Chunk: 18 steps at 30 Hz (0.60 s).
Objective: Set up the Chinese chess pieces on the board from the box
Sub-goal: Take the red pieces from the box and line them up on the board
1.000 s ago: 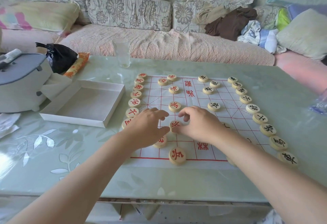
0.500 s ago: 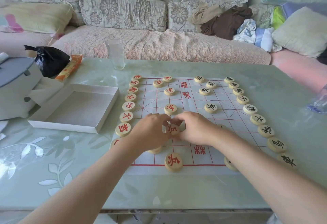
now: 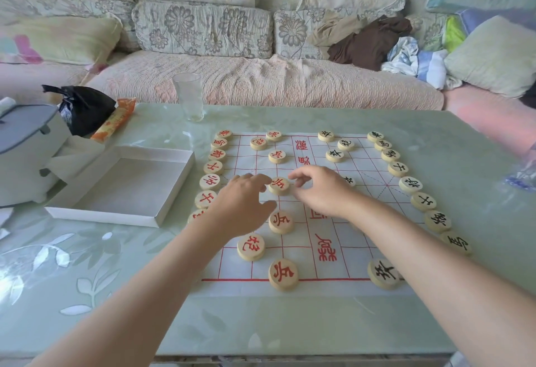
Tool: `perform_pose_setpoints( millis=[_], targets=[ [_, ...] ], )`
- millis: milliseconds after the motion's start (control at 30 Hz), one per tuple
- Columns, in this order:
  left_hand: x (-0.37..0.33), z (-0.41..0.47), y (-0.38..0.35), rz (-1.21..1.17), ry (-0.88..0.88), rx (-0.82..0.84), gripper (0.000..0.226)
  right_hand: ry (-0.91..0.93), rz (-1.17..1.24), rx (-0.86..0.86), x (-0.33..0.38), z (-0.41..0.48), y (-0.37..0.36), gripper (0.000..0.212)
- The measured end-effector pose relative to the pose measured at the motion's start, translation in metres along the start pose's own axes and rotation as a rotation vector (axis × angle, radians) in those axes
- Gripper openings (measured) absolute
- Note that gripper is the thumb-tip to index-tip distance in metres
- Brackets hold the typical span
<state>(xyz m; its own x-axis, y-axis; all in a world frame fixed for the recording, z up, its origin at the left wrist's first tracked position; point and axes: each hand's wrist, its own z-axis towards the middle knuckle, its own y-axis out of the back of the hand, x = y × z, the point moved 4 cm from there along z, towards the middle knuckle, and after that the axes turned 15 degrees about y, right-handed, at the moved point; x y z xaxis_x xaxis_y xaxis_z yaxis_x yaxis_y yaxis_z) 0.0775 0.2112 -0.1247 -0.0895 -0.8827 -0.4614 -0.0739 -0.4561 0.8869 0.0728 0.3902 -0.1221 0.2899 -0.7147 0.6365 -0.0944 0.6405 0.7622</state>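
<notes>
The left hand [image 3: 243, 201], fingers relaxed and open, and the right hand [image 3: 322, 192], loosely curled and gripping nothing, flank a red piece [image 3: 279, 185] at the middle of the board [image 3: 319, 287]. The box [image 3: 124, 186] lies on the tabletop [image 3: 290, 323] just beside the board's left edge.

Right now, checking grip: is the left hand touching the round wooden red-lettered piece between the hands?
Cannot tell. Head view: fingertips of the left hand border the piece; neither gap nor contact shows.
</notes>
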Motion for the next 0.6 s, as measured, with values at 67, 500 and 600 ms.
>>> perform_pose_setpoints(
  millis=[67,500,600],
  targets=[
    [0.003,0.013,0.001,-0.016,0.052,-0.005,0.046,-0.036,-0.077,-0.029,-0.004,0.007,-0.002,0.042],
    [-0.004,0.058,-0.025,-0.016,0.03,0.059,0.056,0.01,-0.154,0.071,-0.011,0.037,-0.016,0.051],
    [-0.003,0.062,-0.025,-0.046,0.033,0.036,0.058,-0.001,-0.092,0.051,-0.016,0.037,-0.016,0.067]
  ],
)
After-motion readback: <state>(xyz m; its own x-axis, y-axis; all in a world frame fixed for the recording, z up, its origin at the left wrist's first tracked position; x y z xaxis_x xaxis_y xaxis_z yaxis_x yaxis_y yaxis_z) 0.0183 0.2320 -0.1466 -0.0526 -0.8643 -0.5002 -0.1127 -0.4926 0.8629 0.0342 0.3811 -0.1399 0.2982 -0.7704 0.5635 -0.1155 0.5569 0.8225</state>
